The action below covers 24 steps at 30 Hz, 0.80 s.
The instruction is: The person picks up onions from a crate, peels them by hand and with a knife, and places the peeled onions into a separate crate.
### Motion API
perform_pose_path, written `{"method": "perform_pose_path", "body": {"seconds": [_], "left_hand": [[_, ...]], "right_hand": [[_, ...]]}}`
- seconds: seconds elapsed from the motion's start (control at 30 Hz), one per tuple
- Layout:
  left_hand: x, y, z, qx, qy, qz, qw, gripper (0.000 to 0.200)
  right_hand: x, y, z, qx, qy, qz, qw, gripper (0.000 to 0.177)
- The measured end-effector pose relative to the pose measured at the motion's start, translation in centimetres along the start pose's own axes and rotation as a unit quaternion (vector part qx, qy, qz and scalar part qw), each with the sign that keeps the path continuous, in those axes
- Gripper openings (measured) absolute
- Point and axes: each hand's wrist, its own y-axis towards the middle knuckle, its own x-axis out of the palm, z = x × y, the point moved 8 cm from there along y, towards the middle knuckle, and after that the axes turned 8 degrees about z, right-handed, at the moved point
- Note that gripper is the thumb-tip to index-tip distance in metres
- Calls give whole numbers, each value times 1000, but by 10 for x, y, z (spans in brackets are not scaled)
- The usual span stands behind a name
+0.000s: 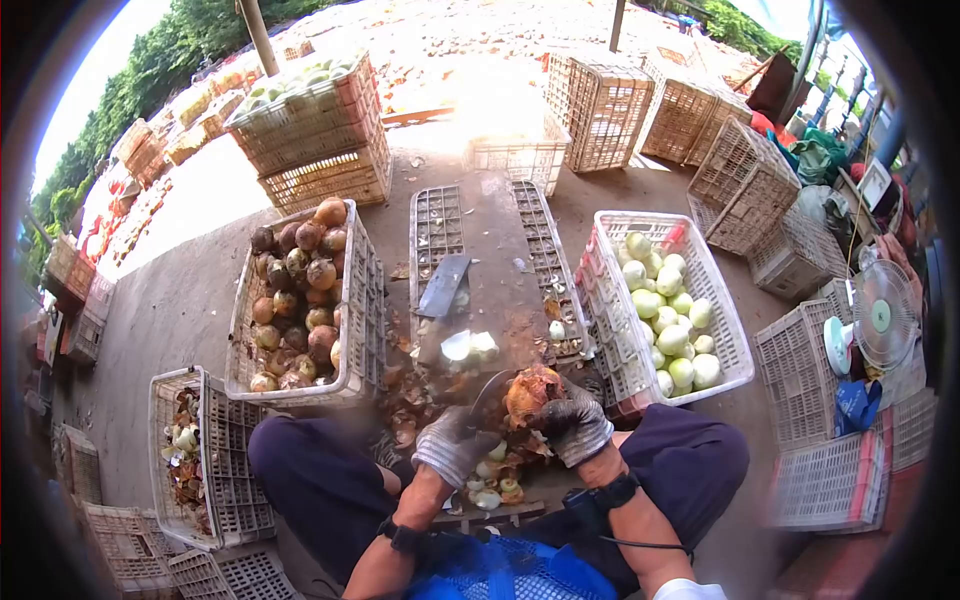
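Observation:
Between my two gloved hands is a brown-skinned onion (pixel 533 396), its outer layers ragged. My right hand (pixel 578 425), in a striped glove with dark fingers, is closed round the onion's right side. On the other side, my left hand (pixel 455 443), gloved alike, is closed on a knife (pixel 489 397), whose dark blade rests close to or against the onion. Its handle is hidden in the fist. Below the hands lie peeled onion pieces and skins (pixel 488 480). Further forward are white onion pieces (pixel 470 346) and a flat grey plate-like piece (pixel 443 286).
A crate of unpeeled onions (pixel 365 330) stands at left, with a crate of scraps (pixel 228 450) nearer me. Peeled onions fill a white crate (pixel 735 350) at right. Stacked crates (pixel 325 140) stand ahead. A fan (pixel 884 315) sits at far right.

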Motion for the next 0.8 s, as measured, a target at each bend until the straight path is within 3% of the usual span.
{"method": "perform_pose_path", "body": {"seconds": [0.07,0.17,0.27,0.3,0.5,0.67,0.77,0.8], "left_hand": [[1,-3,9,-10,-91,-18,996,39],[-8,-9,39,62,28,-34,997,40],[10,-13,15,165,104,50,979,31],[18,-11,6,187,160,64,967,37],[37,0,8,55,245,-39,967,24],[39,7,16,43,302,-43,951,23],[42,-1,19,150,236,23,960,27],[35,-6,27,143,227,18,963,27]], "right_hand": [[-2,0,-5,-21,-63,-18,998,70],[-6,-3,-8,-40,-114,-2,993,68],[-1,-2,-12,-67,-136,20,988,65],[2,-3,-12,-62,-141,6,988,65],[-28,16,16,-24,-88,25,996,64],[-21,7,14,0,-85,33,996,63],[-25,6,6,-28,-117,23,993,61],[-20,2,0,-47,-146,23,988,60]]}}
